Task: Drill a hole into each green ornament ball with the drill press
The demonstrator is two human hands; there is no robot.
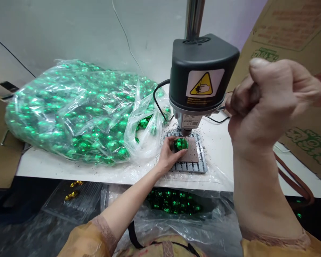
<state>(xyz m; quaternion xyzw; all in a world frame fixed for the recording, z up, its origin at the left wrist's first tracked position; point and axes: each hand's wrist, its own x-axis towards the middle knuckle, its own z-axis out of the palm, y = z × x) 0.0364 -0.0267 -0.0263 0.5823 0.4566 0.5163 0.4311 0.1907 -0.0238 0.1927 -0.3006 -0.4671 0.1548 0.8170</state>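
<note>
My left hand (pixel 167 155) pinches a shiny green faceted ball (pixel 181 144) between thumb and fingers. The ball rests on a brown board (pixel 193 154) lying on the slotted metal base (pixel 202 164) of a small drill press (pixel 203 57). The drill's tip comes down right above the ball; whether they touch I cannot tell. Raised at the right of the black motor head, my right hand (pixel 267 96) is closed in a fist. A short dark rod from the press runs toward this fist, apparently its lever, though the grip is mostly hidden by the fingers.
A big clear plastic bag (pixel 77 110) of green balls fills the table's left side. Dark shavings are scattered around the base. Cardboard boxes (pixel 296 89) stand at the right. Below the table edge, more green balls (pixel 173 200) lie in plastic. A black cable (pixel 155 96) loops beside the press.
</note>
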